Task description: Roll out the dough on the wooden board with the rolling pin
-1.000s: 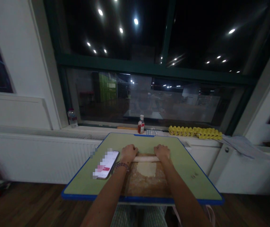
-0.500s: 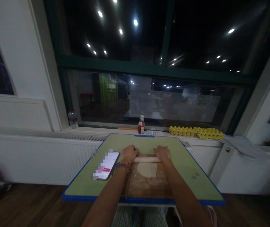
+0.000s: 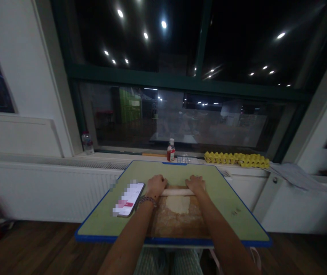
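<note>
At the far left, a clear bottle (image 3: 87,143) with a dark pink cap stands by the window. Nearer, a phone (image 3: 134,198) lies on the green table (image 3: 100,225) with its screen lit (part of it blotted out by blocks), just beside the left wrist.

Next comes the left hand (image 3: 155,185), over the left end of a pale rolling pin (image 3: 177,192), knuckles up and fingers reaching past it. The picture is dim and the hands small, so I cannot tell whether those fingers curl round the pin or the palm simply bears down on it. The pin lies crosswise at the far edge of a thin sheet of dough (image 3: 178,205), which rests on a wooden board (image 3: 177,225) with bare wood showing on the near side.

The right hand (image 3: 197,184) mirrors the left at the other end — set on the pin, its grip equally unreadable. Beyond the table's right far corner, yellow egg cartons (image 3: 236,159) sit along the sill.

The step in hand looks like rolling the dough flat — already thin, uneven at its outline. The next move seems to call for drawing the pin back towards the body, with equal weight from both hands.
</note>
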### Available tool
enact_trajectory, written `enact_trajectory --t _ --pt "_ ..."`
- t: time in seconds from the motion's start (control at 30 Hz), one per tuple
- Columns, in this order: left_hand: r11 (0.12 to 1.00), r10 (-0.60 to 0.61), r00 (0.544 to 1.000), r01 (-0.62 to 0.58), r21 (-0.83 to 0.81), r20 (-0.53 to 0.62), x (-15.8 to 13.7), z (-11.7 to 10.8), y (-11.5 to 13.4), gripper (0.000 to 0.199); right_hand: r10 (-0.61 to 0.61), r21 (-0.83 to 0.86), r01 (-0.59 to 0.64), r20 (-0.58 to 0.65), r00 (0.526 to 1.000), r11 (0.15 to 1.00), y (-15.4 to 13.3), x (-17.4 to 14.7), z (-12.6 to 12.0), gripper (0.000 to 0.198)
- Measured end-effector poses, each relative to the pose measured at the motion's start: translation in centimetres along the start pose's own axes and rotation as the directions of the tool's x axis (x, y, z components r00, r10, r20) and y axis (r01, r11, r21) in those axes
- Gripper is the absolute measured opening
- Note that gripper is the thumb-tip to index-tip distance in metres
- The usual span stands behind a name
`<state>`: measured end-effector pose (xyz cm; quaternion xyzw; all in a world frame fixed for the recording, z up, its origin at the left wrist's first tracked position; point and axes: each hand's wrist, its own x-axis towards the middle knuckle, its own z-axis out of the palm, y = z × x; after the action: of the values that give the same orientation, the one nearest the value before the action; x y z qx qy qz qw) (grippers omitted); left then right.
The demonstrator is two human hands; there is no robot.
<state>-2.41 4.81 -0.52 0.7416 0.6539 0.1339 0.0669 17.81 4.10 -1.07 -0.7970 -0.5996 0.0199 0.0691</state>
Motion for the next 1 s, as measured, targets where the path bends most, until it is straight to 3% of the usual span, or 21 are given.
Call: enact_trajectory --t 1.0 --pt "0.996 -0.009 0.998 0.015 0.093 -0.067 -0.8 -0.7 0.8 0.033 -0.017 0.009 0.016 0.009 1.000 1.000 -0.1 -0.4 -0.4 0.039"
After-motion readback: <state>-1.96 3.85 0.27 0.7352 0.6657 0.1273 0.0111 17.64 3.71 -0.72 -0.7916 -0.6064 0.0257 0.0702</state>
